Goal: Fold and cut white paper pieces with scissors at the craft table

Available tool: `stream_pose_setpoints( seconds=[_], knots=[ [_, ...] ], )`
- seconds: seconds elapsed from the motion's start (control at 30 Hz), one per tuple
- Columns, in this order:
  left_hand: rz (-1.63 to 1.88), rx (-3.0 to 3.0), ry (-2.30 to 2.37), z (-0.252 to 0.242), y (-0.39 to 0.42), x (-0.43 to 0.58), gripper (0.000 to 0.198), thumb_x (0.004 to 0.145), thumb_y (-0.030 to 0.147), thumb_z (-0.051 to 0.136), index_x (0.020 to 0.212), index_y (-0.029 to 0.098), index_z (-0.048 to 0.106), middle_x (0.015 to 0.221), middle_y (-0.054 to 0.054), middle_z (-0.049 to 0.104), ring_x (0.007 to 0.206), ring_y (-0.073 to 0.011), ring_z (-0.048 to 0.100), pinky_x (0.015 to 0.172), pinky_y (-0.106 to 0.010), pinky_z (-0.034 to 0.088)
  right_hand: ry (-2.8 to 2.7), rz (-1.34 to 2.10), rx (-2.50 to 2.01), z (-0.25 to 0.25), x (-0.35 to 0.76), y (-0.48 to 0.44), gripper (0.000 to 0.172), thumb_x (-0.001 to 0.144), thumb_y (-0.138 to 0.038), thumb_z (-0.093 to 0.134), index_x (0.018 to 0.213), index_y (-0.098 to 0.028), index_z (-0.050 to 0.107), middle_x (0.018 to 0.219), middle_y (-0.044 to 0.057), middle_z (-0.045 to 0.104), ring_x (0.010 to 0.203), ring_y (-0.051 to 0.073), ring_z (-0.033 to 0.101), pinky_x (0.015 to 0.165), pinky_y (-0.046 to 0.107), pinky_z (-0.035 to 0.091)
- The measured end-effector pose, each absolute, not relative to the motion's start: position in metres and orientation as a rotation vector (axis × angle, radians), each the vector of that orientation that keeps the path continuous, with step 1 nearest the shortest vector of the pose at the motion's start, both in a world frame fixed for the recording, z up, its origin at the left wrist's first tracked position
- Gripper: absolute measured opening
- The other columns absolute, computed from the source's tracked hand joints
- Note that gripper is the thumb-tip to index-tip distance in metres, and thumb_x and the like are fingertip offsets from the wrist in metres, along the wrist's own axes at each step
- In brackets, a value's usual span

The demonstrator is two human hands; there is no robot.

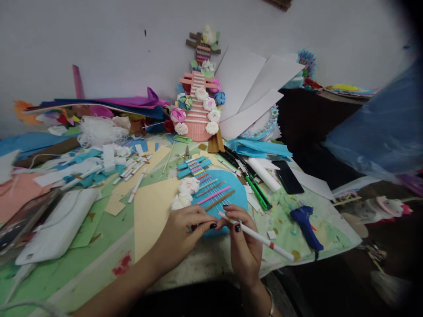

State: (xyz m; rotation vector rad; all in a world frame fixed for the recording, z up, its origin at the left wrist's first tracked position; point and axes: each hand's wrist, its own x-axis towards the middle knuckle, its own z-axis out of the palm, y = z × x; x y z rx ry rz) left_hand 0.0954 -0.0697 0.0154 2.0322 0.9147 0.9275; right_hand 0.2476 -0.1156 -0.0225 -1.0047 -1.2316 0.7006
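Note:
In front of me lies a blue paper guitar point(236, 187) with white strings and coloured strips across it. White paper flowers point(181, 200) sit along its left side. My right hand point(246, 251) grips a white marker point(257, 236) with a red band, its thin end pointing toward my left hand. Just left of that tip, my left hand point(180, 231) is closed in a pinch over the guitar's lower edge. Whatever its fingertips hold is too small or hidden to make out. Under the guitar's left part is a cream paper sheet point(148, 220).
A pink paper guitar point(198, 119) with flowers leans against the wall. To the right are a blue glue gun point(306, 226), a green cutter point(259, 193) and a black phone point(288, 177). Several markers point(137, 185), paper scraps and a white power bank point(59, 224) lie left.

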Motion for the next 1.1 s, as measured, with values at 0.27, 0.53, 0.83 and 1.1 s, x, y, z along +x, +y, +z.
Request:
stream_pose_setpoints(
  seconds=[0.27, 0.53, 0.83, 1.1],
  knots=[
    [0.872, 2.291, 0.886, 0.012, -0.071, 0.098, 0.017, 0.085, 0.017, 0.051, 0.082, 0.018, 0.068, 0.07, -0.002, 0.062, 0.066, -0.0117, 0.056, 0.06, -0.022, 0.043, -1.508, 0.543, -1.111, -0.015, 0.252, -0.121, 0.021, 0.089, -0.018, 0.04, 0.099, -0.021, 0.059, 0.106, 0.007, 0.061, 0.11, 0.02, 0.05, 0.092, 0.038, 0.041],
    [0.898, 2.541, 0.83, 0.009, -0.073, 0.1, 0.019, 0.089, 0.015, 0.038, 0.084, 0.015, 0.057, 0.077, -0.004, 0.056, 0.073, -0.0147, 0.051, 0.065, -0.025, 0.042, -1.267, 0.727, -1.151, -0.023, 0.249, -0.126, 0.021, 0.09, -0.028, 0.043, 0.098, -0.022, 0.061, 0.106, 0.008, 0.063, 0.111, 0.024, 0.052, 0.092, 0.043, 0.043],
    [0.701, 2.081, 0.914, 0.017, -0.076, 0.064, 0.021, 0.091, 0.024, 0.03, 0.077, 0.02, 0.044, 0.074, -0.001, 0.05, 0.066, -0.0125, 0.046, 0.061, -0.023, 0.039, -1.117, 0.622, -1.12, -0.014, 0.276, -0.123, 0.019, 0.09, -0.028, 0.044, 0.095, -0.022, 0.06, 0.079, 0.006, 0.067, 0.104, 0.025, 0.056, 0.084, 0.043, 0.045],
    [0.729, 2.102, 1.121, 0.0, -0.089, -0.006, 0.031, 0.087, 0.033, 0.039, 0.059, 0.021, 0.044, 0.057, 0.002, 0.051, 0.053, -0.0121, 0.046, 0.051, -0.02, 0.04, -1.093, 0.008, -1.909, -0.006, 0.357, -0.107, 0.035, 0.085, -0.044, 0.045, 0.094, -0.017, 0.065, 0.054, 0.002, 0.056, 0.047, 0.016, 0.05, 0.049, 0.027, 0.034]
  ],
)
